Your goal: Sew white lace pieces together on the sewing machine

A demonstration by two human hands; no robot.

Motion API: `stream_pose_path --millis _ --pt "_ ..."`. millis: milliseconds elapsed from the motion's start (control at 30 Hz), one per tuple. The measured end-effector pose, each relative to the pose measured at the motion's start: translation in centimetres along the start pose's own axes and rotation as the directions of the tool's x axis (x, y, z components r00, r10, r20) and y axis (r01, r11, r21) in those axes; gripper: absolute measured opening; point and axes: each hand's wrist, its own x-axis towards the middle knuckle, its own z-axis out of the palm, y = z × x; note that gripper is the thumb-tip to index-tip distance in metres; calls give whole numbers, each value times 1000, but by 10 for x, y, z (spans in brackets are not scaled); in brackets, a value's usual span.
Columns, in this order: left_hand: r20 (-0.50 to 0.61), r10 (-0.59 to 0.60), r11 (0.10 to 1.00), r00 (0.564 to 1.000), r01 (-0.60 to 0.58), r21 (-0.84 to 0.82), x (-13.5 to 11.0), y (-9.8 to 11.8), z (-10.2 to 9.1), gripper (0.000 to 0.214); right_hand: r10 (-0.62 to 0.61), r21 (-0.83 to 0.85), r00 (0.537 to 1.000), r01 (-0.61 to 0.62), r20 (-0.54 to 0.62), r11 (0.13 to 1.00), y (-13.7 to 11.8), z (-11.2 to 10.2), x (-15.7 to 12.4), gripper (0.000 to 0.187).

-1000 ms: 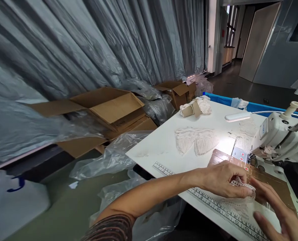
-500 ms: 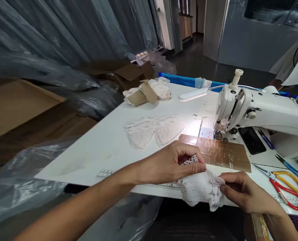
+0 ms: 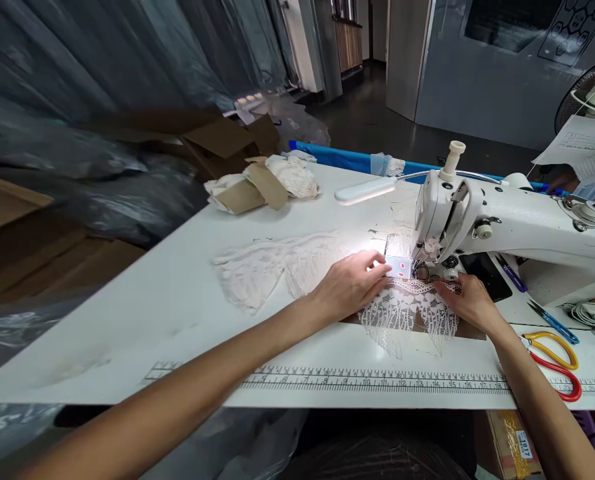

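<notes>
A white lace piece lies spread on the white table, its top edge at the foot of the white sewing machine. My left hand lies flat on the lace's left side, fingers stretched toward the needle plate. My right hand presses the lace's right side just below the needle area, fingers extended. Under the lace shows a brown taped patch.
More lace pieces lie left of my hands. A lace bundle with cardboard strips sits at the far edge. Red and yellow scissors and blue snips lie at the right. A printed ruler runs along the front edge. Cardboard boxes stand at the left.
Both hands carried the bunched lace from the table's front edge up to the machine and spread it flat. The view swung right.
</notes>
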Motion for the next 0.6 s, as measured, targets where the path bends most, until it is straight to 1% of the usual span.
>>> stream_pose_path --millis 67,133,200,267,333,400,433,467,500,533,567,600 --pt "17 145 988 989 -144 -51 -3 1 3 33 -37 -9 999 37 1 999 4 -5 -4 32" --pt "59 248 965 967 -241 -107 -5 3 5 33 -55 -35 998 55 11 998 10 -11 -7 31" --pt "98 286 952 953 -272 -140 -7 5 6 33 -58 -25 998 58 14 998 14 -14 -9 29" --pt "118 278 953 953 -259 -157 -8 5 4 33 -66 81 997 64 32 995 16 -12 -10 26" --pt "114 233 961 966 -210 -181 -9 6 0 37 -68 292 993 36 98 956 11 -3 -11 29" --pt "105 139 961 985 -109 -254 -10 9 -6 52 -74 519 977 -42 202 853 0 9 -12 35" --pt "112 86 948 990 -47 -315 -11 11 -9 62 -81 602 967 -84 241 794 -7 15 -12 37" --pt "132 38 923 991 16 -384 -11 14 -12 72 -92 655 958 -113 271 747 -14 21 -12 38" --pt "162 -3 889 987 77 -451 -11 16 -15 81 -104 682 951 -129 290 720 -22 25 -12 38" --pt "197 -41 854 980 137 -503 -11 19 -16 87 -120 686 945 -130 304 716 -28 28 -12 38" --pt "231 -79 824 970 194 -532 -11 22 -16 89 -133 669 943 -113 306 735 -33 30 -12 37" --pt "252 -124 804 960 246 -541 -11 24 -14 87 -143 627 945 -77 293 775 -36 30 -11 35"
